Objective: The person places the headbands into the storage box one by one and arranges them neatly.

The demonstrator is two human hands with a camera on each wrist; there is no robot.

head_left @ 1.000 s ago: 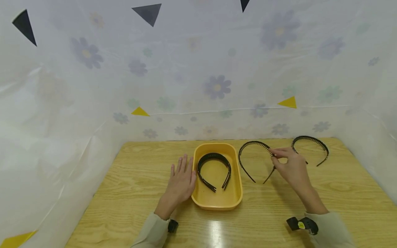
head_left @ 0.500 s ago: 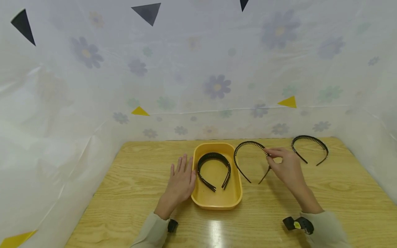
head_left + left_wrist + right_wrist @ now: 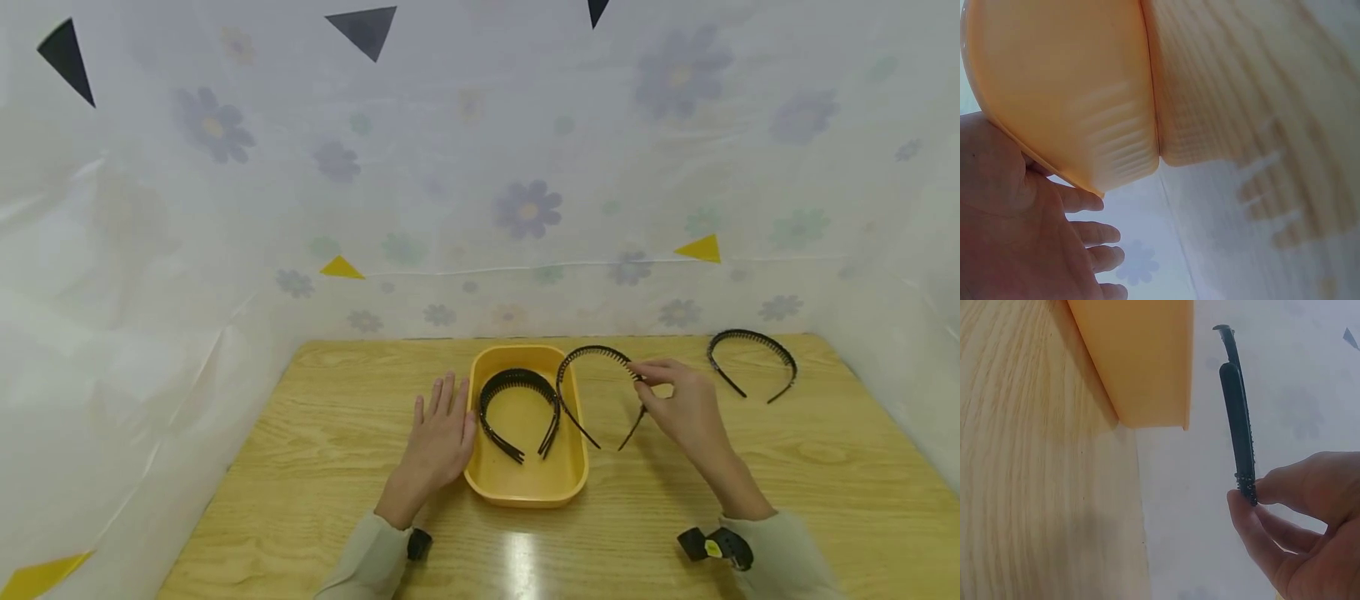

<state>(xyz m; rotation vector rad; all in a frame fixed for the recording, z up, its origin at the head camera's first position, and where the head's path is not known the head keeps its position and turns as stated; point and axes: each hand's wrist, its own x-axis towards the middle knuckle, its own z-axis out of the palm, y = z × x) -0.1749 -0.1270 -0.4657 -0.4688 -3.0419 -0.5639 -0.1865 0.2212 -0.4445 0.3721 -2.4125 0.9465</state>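
Note:
My right hand (image 3: 686,408) pinches one arm of a black toothed headband (image 3: 596,348) between thumb and fingertips. In the right wrist view the headband (image 3: 1238,419) is edge-on, raised above the table beside the yellow tray's wall (image 3: 1141,362). From the head, its left side overlaps the right rim of the yellow tray (image 3: 525,502). Inside the tray several black headbands (image 3: 517,379) lie nested together, ends toward me. My left hand (image 3: 435,437) has its fingers stretched out, resting along the tray's left side; the left wrist view has that hand (image 3: 1029,219) against the rim.
Another black headband (image 3: 752,335) lies on the wooden table (image 3: 330,467) at the back right. A white flower-patterned sheet (image 3: 465,167) encloses the back and sides, with yellow and black triangles on it. Both wrists wear black straps.
My right hand has carried the headband leftward, from beside the tray to over its right rim. The left hand, the tray and the other headbands have stayed put.

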